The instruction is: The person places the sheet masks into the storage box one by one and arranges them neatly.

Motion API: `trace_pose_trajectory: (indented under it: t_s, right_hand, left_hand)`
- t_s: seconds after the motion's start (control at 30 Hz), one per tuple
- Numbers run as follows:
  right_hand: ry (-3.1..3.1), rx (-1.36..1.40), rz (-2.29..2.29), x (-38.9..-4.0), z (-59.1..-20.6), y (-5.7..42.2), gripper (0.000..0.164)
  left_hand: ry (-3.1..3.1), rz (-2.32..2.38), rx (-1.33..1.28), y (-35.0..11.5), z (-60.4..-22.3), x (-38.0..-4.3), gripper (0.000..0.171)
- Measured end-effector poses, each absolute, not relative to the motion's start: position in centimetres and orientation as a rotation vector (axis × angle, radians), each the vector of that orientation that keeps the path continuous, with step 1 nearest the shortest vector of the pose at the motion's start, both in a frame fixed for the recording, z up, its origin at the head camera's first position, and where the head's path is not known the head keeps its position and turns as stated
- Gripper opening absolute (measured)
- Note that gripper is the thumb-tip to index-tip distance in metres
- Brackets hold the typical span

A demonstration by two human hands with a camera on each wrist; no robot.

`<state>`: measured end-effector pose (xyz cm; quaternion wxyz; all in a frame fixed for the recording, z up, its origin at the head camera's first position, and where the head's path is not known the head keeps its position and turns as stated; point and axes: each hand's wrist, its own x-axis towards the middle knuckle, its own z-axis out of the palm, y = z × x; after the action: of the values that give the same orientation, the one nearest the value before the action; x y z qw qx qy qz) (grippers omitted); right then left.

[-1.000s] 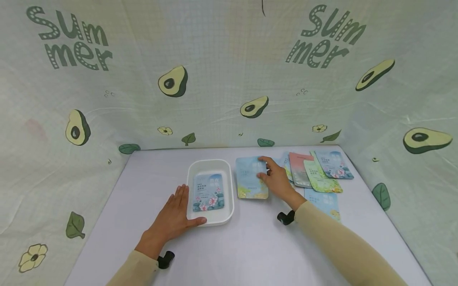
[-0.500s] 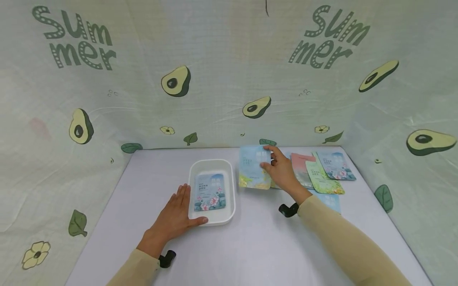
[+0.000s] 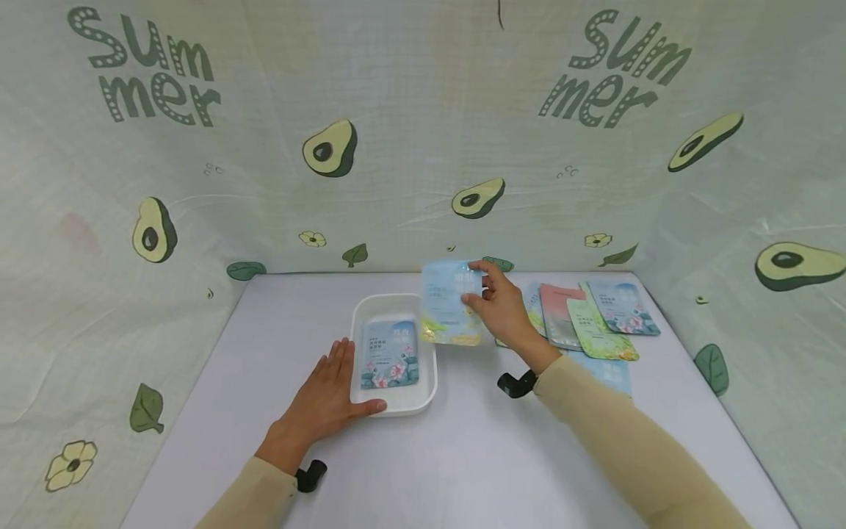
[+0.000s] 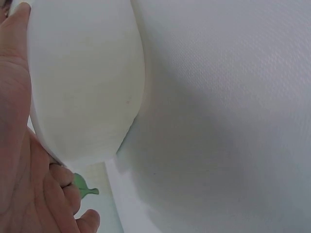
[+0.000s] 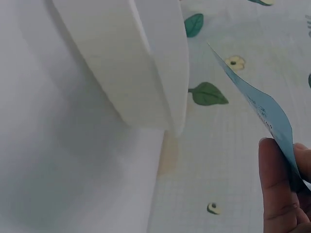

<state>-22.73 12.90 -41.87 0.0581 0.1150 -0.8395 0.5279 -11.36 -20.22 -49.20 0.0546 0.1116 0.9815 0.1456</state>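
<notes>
In the head view my right hand (image 3: 505,308) pinches a light blue face-mask sachet (image 3: 452,301) by its right edge. The sachet is raised, overlapping the right rim of a white plastic tray (image 3: 394,402). The right wrist view shows the same sachet (image 5: 267,109) nearly edge-on and slightly bent, between thumb and finger. A blue sachet with pink lotus flowers (image 3: 390,355) lies flat inside the tray. My left hand (image 3: 320,397) rests against the tray's left side, fingers straight, thumb along the front rim. In the left wrist view that hand (image 4: 29,160) lies along the tray wall (image 4: 87,82).
Right of the tray lie several overlapping sachets: a pink and grey one (image 3: 560,312), a green one (image 3: 595,330), a lotus-printed one (image 3: 624,308) and a light blue one (image 3: 604,372) partly under the right forearm. A printed cloth (image 3: 396,220) backs the white table (image 3: 423,470).
My right hand has lifted the light blue sachet off the table and carried it leftward to the tray's right rim. My left hand stays at the tray.
</notes>
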Motion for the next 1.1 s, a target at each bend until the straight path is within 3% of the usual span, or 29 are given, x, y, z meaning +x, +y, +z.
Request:
trace_pose_trajectory:
  t_s: [0.37,0.63,1.1]
  right_hand:
    - [-2.655,0.338,1.719,-22.5,-43.5,6.7,0.055]
    - [-2.762,0.366,1.688,-22.4,-45.5,3.1,0.054]
    - [-2.955,0.485,1.580,-21.9,-46.4,1.4,0.052]
  left_hand:
    - [2.981,0.450,0.339,-20.1,-48.9,-11.5,0.131]
    - [2.995,0.408,0.372,-20.2,-49.1,-11.4,0.136]
    - [2.996,0.427,0.372,-20.3,-49.4,-11.4,0.135]
